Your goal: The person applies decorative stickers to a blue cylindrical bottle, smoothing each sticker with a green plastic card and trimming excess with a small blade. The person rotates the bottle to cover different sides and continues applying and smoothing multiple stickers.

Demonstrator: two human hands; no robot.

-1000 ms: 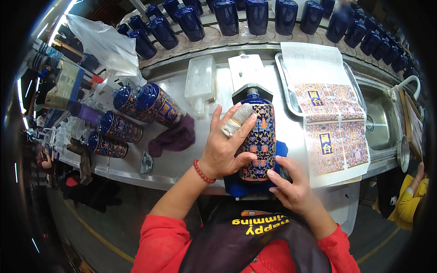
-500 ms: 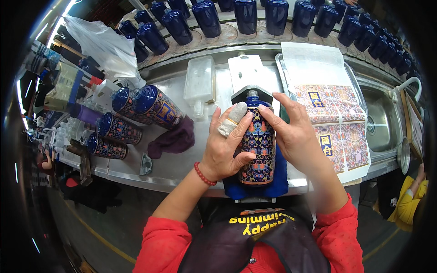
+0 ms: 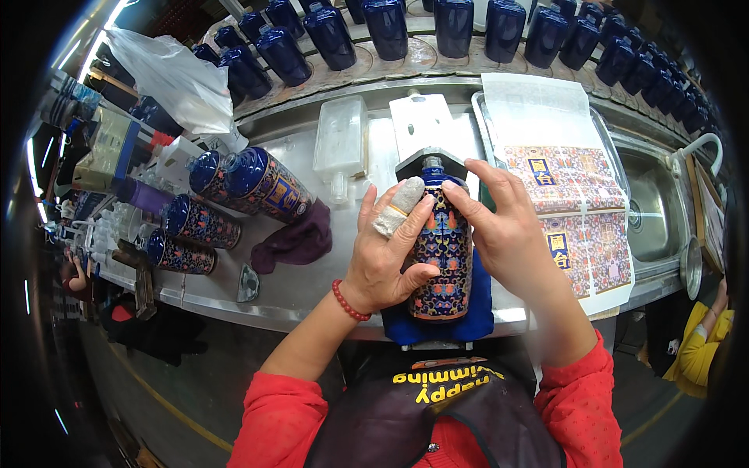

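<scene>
A dark blue bottle (image 3: 441,269) with a colourful flowered label lies in front of me, its neck pointing away, on a blue cloth pad (image 3: 482,312). Its neck rests by a grey angled holder (image 3: 408,165). My left hand (image 3: 384,248) has its fingers stretched along the bottle's left shoulder and its thumb on the label. One left finger wears a greyish-white wrap (image 3: 398,207). From the right, my right hand (image 3: 507,222) touches the upper label edge with its index finger, other fingers spread; its thumb is by the bottle's right side.
Several labelled bottles (image 3: 269,187) lean at the left by a purple cloth (image 3: 292,238). A clear bottle (image 3: 341,144) lies beyond my hands. Printed label sheets (image 3: 569,218) lie on a tray at the right, before a metal sink (image 3: 654,222). Plain blue bottles (image 3: 386,31) line a conveyor (image 3: 355,72).
The blue bottles on the conveyor have shifted to the right. Both my hands stay almost where they were on the labelled bottle.
</scene>
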